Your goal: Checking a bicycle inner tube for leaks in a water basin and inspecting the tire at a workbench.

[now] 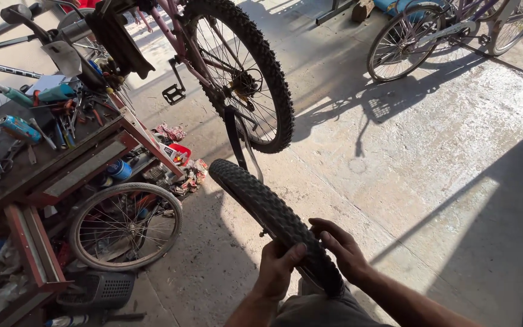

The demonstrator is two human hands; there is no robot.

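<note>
A knobby black tyre (267, 212) on its wheel is held low in the middle of the view, seen nearly edge-on. Its long axis runs diagonally, from the person's lap up and away to the left, so its far end points towards the table (62, 163). The left hand (276, 266) grips the near part of the tread, fingers wrapped around it with the thumb on top. The right hand (343, 248) clasps the same stretch from the other side, fingers curled over the rubber. Beyond it, a bicycle (231, 66) hangs with its rear wheel off the concrete floor (425, 157). A bare spoked rim (125, 225) leans against the table.
</note>
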